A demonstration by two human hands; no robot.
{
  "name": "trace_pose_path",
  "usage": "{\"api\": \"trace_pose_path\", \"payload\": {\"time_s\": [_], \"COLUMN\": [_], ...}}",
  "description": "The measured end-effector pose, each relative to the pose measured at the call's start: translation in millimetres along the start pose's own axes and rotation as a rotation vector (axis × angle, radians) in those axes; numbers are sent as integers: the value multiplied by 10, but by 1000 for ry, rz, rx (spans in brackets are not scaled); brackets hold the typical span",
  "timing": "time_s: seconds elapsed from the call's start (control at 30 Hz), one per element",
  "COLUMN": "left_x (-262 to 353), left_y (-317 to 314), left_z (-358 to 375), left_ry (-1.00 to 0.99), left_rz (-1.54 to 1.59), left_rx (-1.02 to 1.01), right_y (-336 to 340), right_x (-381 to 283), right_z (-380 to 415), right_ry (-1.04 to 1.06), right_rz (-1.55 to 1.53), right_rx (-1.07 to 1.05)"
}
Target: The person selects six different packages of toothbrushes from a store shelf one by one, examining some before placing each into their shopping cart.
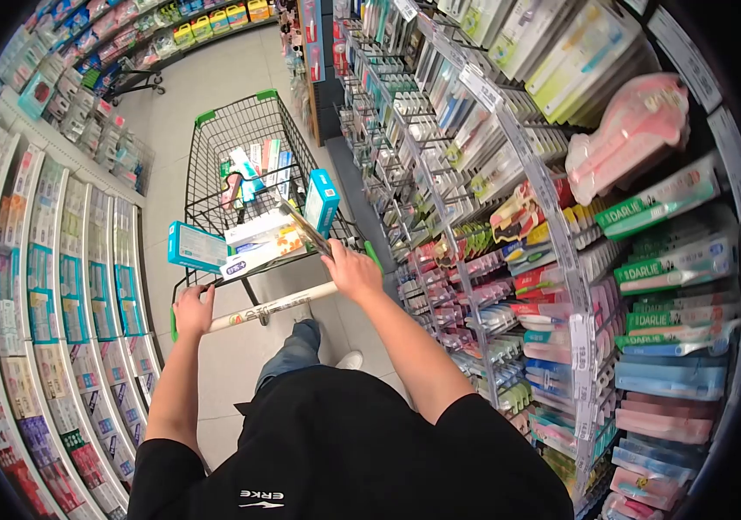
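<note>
My left hand (193, 309) is closed around the left end of the pale handle (271, 307) of a shopping cart (206, 143). Over the handle's right end, my right hand (355, 271) grips a thin, dark, flat object (303, 230) that juts forward and is seen nearly edge-on. Just ahead of my hands a white box with orange pictures (260, 247) lies at the near end of the cart. On its left is a blue box (196, 247), and another blue box (322, 204) stands on its right. Several slim colourful packages (253, 173) lie deeper in the wire basket.
Shelves of small boxes (41, 269) line the left side. Close on the right, racks of hanging packets (492, 234) reach toward me, with green toothbrush packs (661, 204) and a pink bagged item (630, 130). Tiled floor (167, 121) runs ahead to shelves with yellow containers (219, 21).
</note>
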State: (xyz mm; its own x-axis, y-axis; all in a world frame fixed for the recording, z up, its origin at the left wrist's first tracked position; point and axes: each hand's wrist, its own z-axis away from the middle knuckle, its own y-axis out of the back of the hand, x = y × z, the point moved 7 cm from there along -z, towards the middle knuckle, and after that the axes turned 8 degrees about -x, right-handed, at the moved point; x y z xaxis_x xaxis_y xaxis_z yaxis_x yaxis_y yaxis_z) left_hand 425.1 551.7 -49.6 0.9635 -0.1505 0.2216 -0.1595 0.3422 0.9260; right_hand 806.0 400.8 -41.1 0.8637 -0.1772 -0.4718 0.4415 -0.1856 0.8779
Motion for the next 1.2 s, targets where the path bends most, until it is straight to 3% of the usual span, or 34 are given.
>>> {"api": "trace_pose_path", "payload": {"time_s": [0.6,0.83,1.0,1.2], "left_x": [269,299,350,387], "left_y": [411,418,518,572], "left_z": [-1247,-1767,-2044,-2283], "left_ry": [-10,-63,-83,-93], "left_rz": [18,-14,-26,-44], "left_rx": [31,16,0,26], "right_y": [-73,-79,-121,-95], "right_x": [146,267,292,305], "right_z": [-1510,-2042,-2343,-2623], "right_ry": [-30,-47,-149,-186], "right_rz": [35,16,50,40], "right_rx": [-83,-15,-183,-217]}}
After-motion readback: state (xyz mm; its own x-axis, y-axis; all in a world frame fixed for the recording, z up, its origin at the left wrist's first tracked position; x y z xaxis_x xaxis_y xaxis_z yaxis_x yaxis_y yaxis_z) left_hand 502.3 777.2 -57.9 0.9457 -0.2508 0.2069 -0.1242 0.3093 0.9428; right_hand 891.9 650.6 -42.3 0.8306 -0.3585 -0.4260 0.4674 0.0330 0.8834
